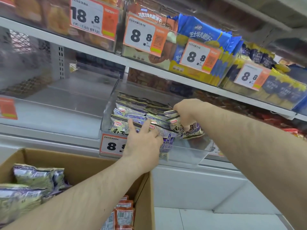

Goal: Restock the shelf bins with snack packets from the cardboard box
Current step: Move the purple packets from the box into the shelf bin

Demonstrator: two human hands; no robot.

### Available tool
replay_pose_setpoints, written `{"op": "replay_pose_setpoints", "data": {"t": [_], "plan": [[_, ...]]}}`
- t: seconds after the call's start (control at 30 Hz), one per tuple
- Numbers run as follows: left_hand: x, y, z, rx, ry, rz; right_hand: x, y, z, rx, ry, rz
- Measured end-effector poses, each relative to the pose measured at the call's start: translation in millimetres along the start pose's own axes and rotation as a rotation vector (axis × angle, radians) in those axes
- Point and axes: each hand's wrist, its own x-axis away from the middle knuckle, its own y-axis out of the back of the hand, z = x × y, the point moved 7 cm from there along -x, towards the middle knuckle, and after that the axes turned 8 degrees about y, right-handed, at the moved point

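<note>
Head view: right hand (186, 113) pinches purple snack packets (187, 128) at the clear bin's (186, 156) front right; left hand (142, 140), fingers spread, presses the front row. Cardboard box (79, 161) sits below-left, nearer the left hand.

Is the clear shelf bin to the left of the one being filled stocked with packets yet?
No: the clear plastic bin on the left shows only its bare floor, while purple snack packets lie in the neighbouring bin.

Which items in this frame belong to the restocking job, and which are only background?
Job: purple snack packets, clear shelf bin, cardboard box, left hand, right hand.
Background: blue biscuit packs, 18.8 price tag, orange packets in the box.
</note>
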Motion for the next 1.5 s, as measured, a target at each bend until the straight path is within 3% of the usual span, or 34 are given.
{"op": "replay_pose_setpoints", "data": {"t": [0.1, 0.2, 0.43, 0.57, 0.7, 1.13, 1.23, 1.37, 1.43, 1.5], "plan": [[-1, 0, 0, 0.004, -0.002, 0.012, -7, -18, -21, -0.224, -0.007, 0.059], [0, -1, 0, 0.004, -0.008, 0.011, -13, -36, -28, -0.258, -0.01, 0.086], [-1, -5, 0, -0.008, -0.018, 0.01, -32, -73, -11, 0.02, 0.032, 0.045], [0, -4, 0, -0.005, -0.013, 0.013, -23, -54, -13, 0.226, -0.048, -0.14], [0, -3, 1, 0.007, -0.009, 0.01, -17, -51, -19, 0.007, -0.096, -0.19], [1, 3, 0, -0.018, -0.055, 0.048, -5, -58, -13, -0.17, -0.164, -0.163], [11, 16, 10, 0.267, -0.086, -0.093, 21, -29, -8, -0.27, -0.227, -0.369], [69, 34, 61, 0.588, -0.07, -0.469, 82, 17, 52, -0.393, -0.033, -1.043], [108, 14, 98, 0.673, 0.109, -0.419, 108, 16, 102, -0.459, 0.137, -1.231], [146, -20, 135, 0.762, 0.331, -0.264, 112, 1, 153, -0.558, 0.257, -1.184]]}}
